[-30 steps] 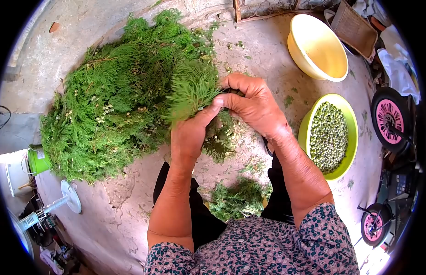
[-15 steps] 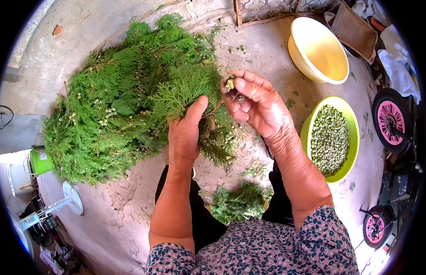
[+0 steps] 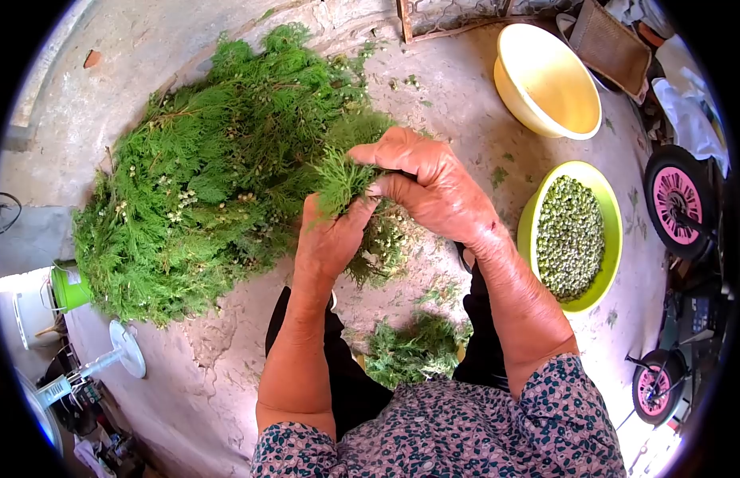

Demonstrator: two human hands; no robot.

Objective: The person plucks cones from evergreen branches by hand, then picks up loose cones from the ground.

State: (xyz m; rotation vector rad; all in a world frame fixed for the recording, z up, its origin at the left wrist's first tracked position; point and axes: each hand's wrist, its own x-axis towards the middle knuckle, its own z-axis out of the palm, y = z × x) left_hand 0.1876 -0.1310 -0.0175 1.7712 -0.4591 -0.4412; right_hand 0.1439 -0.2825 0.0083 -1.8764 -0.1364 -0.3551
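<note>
While the left hand (image 3: 323,243) pinches a green sprig (image 3: 338,182) between its thumb and fingers, the right hand (image 3: 443,191) reaches across to touch it from the other side. The sprig is up in front of the body, over the near right edge of a big leafy pile (image 3: 194,191). The right thumb is close to the left thumb, and the right pointing finger bends over the leaves. The gap between that finger and its thumb is narrow. I cannot tell if they pinch a bit of the sprig or something tiny, and I cannot see into the palm.

The sprig looks very light, so one hand should be plenty to hold it up. Its leaf tips look soft and feathery, and they would likely bend if pushed. The stem is hidden by the hands, but it is likely the stiffer part. The best place to hold it seems to be low down, where the leaves come together. A pinch at the tips could slip or pull bits off. A hard squeeze could squash the leaves.

Off to the right, little round green cones (image 3: 569,239) sit in a lime bowl (image 3: 614,227). They look small, hard and easy to roll, so fingertips would suit them best. A yellow bowl (image 3: 513,92) is just past it.
</note>
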